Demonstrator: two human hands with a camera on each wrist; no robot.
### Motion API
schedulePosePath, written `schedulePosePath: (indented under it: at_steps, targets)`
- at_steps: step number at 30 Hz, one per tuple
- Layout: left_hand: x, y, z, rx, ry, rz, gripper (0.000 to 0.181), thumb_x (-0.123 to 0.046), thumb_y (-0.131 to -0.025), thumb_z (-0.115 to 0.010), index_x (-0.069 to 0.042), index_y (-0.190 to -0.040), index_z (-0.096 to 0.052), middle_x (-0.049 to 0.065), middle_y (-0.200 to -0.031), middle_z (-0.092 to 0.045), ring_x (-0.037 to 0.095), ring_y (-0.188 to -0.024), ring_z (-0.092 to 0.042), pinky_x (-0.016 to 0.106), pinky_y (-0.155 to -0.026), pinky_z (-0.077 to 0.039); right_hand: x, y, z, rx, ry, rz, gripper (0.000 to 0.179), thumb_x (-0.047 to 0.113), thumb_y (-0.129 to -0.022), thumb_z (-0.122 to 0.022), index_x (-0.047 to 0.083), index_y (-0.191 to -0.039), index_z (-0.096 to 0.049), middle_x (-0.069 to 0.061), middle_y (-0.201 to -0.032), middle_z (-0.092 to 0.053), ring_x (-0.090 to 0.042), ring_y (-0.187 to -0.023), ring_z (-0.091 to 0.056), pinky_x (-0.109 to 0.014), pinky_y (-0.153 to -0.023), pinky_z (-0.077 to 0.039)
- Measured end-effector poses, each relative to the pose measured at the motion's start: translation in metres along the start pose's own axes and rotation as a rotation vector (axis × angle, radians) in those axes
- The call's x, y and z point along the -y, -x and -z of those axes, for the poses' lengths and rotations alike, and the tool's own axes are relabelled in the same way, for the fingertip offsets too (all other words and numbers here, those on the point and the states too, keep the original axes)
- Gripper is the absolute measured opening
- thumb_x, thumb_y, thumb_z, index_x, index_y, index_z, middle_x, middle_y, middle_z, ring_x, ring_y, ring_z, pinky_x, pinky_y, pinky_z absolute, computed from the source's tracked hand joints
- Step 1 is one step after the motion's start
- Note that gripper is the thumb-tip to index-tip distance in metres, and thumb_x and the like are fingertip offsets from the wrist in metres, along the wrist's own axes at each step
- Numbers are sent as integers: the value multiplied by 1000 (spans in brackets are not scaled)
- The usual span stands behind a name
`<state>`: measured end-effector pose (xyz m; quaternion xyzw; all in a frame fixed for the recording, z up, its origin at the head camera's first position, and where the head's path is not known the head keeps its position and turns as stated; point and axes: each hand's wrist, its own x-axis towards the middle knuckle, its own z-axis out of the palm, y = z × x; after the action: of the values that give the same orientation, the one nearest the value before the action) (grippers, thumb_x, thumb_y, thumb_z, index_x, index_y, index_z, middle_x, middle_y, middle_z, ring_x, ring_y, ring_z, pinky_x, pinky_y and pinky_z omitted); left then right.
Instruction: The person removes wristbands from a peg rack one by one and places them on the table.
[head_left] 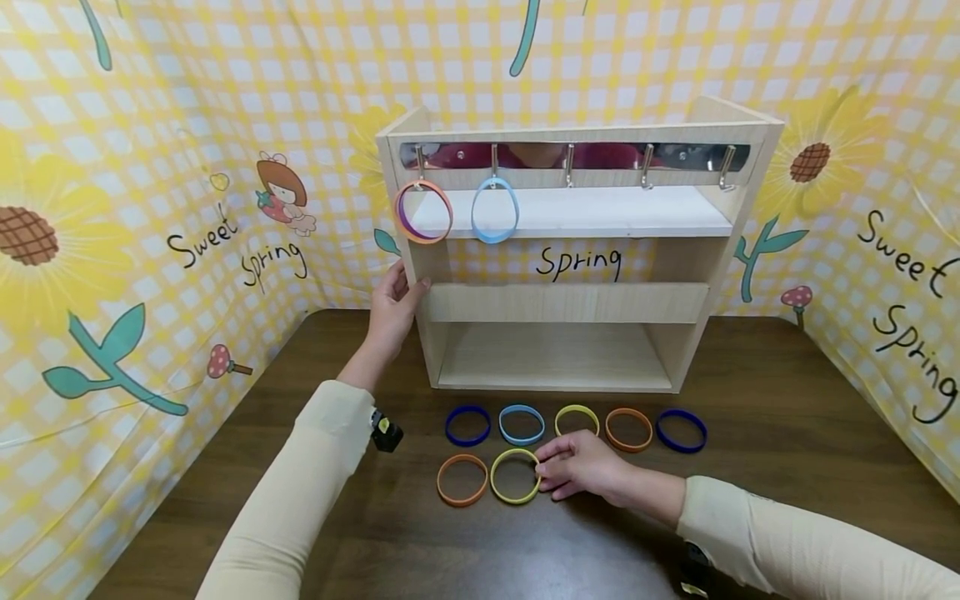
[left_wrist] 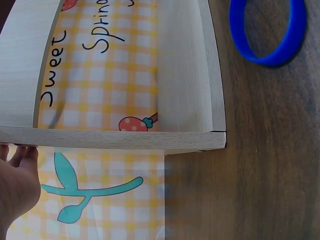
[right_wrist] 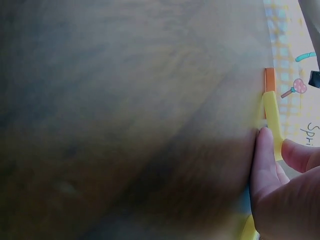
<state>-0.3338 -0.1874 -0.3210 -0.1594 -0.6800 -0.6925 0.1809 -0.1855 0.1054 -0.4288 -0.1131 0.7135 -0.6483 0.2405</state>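
At the left side of a pale wooden shelf rack (head_left: 566, 302), my left hand (head_left: 394, 302) grips the side panel, thumb at its front edge and fingers on the outer face. The left wrist view shows part of that hand (left_wrist: 19, 187) against the panel. My right hand (head_left: 581, 468) pinches the right edge of a yellow silicone wristband (head_left: 515, 500) low over the table; the right wrist view has the same band (right_wrist: 272, 112) between thumb and fingers. Left of it lies an orange wristband (head_left: 462, 503). Behind the hand, another yellow wristband (head_left: 577, 408) is partly hidden.
Orange and purple bands (head_left: 448, 218) hang on the leftmost hook, a light blue band (head_left: 495, 239) on the second. In the back row on the table (head_left: 405, 533) lie a dark blue band (head_left: 467, 443), a light blue one (head_left: 522, 442), an orange one (head_left: 628, 448) and another dark blue one (head_left: 681, 450).
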Motion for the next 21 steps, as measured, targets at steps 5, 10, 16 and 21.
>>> schedulePosePath:
  at_steps: [5, 10, 16, 21]
  targets:
    - [-1, 0, 0, 3, 11, 4, 49, -2, -95, -57, 0, -143, -44, 20, -135, -54, 24, -117, -55, 33, -93, -47, 0, -1, -1, -16, 32, 8, 28, -1, -88, -66, -16, -110, -59, -15, -87, -70, -24, -74, -69, -36, -60, -57]
    - [-8, 3, 0, 4, 23, 27, 50, -1, -95, -56, 0, -143, -43, 21, -136, -53, 24, -117, -54, 32, -93, -47, -1, -2, -1, -38, 55, 16, 27, 0, -88, -67, -15, -110, -60, -15, -87, -70, -24, -73, -69, -36, -58, -57]
    - [-29, 11, -6, 12, -7, 39, 51, 1, -94, -55, 5, -143, -41, 26, -137, -51, 25, -117, -54, 32, -93, -47, -1, -1, -2, -53, 72, 18, 25, 0, -88, -68, -14, -108, -62, -12, -85, -69, -24, -73, -69, -36, -57, -57]
    - [-30, 12, -6, 8, -13, 45, 50, 0, -95, -55, 5, -143, -41, 25, -136, -51, 28, -118, -54, 31, -92, -47, 1, -1, -2, -53, 74, 26, 25, 0, -88, -68, -14, -108, -62, -10, -83, -68, -23, -73, -69, -35, -57, -57]
